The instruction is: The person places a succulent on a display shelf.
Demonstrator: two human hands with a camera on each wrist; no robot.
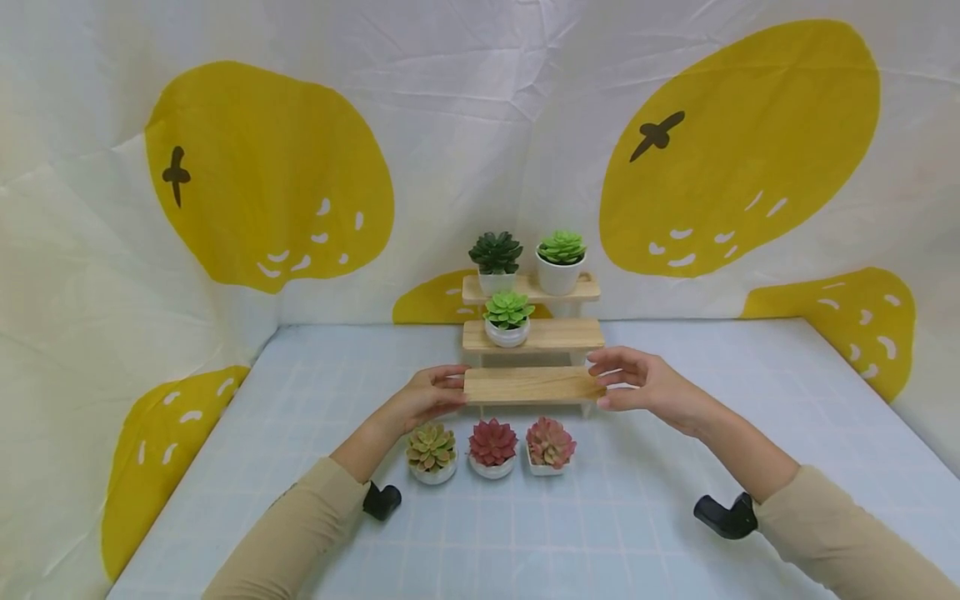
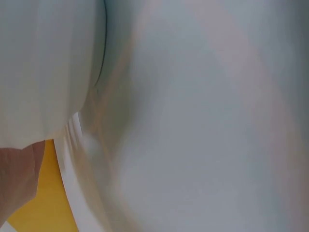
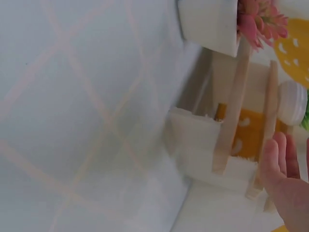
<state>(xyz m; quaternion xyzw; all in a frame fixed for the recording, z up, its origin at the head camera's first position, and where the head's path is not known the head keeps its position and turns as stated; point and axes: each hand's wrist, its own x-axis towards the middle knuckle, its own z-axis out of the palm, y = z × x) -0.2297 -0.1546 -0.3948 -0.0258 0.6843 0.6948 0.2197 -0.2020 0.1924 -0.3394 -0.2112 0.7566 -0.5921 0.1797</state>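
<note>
A three-tier wooden stand with white supports faces me, its lowest board [image 1: 534, 386] bare. My left hand [image 1: 423, 396] has its fingertips right at that board's left end, fingers fairly straight. At the opposite end is my right hand [image 1: 648, 387], thumb and fingers spread apart around the corner; the right wrist view shows its relaxed fingers [image 3: 291, 159] beside the boards. In front of the stand, left to right, sit a green-orange succulent [image 1: 431, 450], a dark red one [image 1: 492, 444] and a pink one [image 1: 551, 444], all in white pots. A white pot [image 2: 43, 72] fills the left wrist view's corner.
The top board [image 1: 528, 292] carries a dark green succulent [image 1: 496, 254] and a bright green one [image 1: 561, 252]. Another bright green succulent [image 1: 509, 312] stands on the middle board [image 1: 570, 335]. A pale checked cloth [image 1: 645, 517] covers the table; behind hangs a lemon-print curtain [image 1: 465, 125].
</note>
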